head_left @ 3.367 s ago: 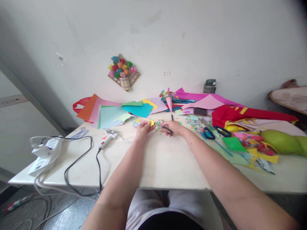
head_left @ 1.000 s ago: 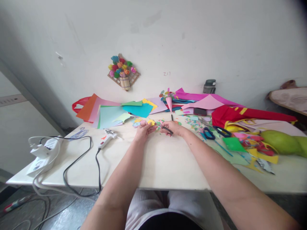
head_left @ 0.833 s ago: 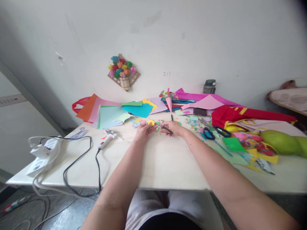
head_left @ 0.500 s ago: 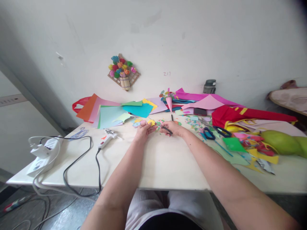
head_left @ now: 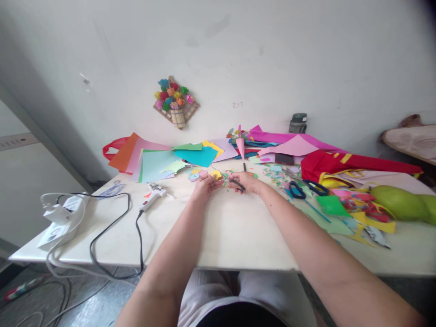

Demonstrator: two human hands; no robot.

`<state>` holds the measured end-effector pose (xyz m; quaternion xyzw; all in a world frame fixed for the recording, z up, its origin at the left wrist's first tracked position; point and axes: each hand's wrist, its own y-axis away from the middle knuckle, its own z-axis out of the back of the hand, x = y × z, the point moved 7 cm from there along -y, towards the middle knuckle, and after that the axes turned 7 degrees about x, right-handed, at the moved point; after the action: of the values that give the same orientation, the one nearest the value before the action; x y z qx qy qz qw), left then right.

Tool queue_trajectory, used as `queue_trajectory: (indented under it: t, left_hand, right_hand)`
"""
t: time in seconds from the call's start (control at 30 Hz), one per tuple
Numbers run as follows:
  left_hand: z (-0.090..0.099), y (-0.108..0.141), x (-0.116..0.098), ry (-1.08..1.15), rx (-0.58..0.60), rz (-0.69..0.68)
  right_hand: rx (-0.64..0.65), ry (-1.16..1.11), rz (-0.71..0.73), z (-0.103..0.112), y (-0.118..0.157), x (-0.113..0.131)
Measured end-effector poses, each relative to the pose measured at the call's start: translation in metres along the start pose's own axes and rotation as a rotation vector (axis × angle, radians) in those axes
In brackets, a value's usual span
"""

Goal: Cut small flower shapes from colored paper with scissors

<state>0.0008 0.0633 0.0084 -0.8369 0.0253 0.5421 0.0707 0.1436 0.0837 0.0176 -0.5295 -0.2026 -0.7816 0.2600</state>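
Note:
Near the middle of the white table [head_left: 238, 236], my left hand [head_left: 205, 185] holds a small yellow paper piece [head_left: 215, 174] at its fingertips. Just to the right, my right hand [head_left: 245, 182] is closed around dark-handled scissors [head_left: 237, 184], whose blades point left toward the yellow piece. Whether the blades touch the paper is too small to tell. Small coloured paper cut-outs [head_left: 195, 175] lie beyond my left hand, and green and pink scraps lie between and behind both hands. A pink paper cone with small flowers [head_left: 240, 146] stands behind my right hand.
A glue gun [head_left: 153, 199] and its black cable lie left, near a white power strip [head_left: 61, 227]. Coloured sheets [head_left: 157, 164] line the back. On the right are blue-handled scissors [head_left: 297, 190], paper scraps, red cloth [head_left: 354, 162] and a green object [head_left: 398, 201].
The yellow piece has turned slightly in my left fingers. Both hands stay in nearly the same place.

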Motion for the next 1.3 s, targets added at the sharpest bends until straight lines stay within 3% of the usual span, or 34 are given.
queue_trajectory:
  t: [0.4,0.97,1.3]
  left_hand:
    - [0.001,-0.001,-0.003,-0.032,-0.004,-0.046]
    - [0.001,0.000,-0.001,-0.010,-0.019,-0.033]
    - [-0.001,0.001,0.000,-0.025,0.002,-0.013]
  right_hand:
    - [0.040,0.027,0.003,-0.006,0.007,0.009]
    - [0.038,0.001,0.059,-0.004,-0.004,-0.004]
    - [0.021,-0.001,0.050,-0.003,-0.001,0.000]
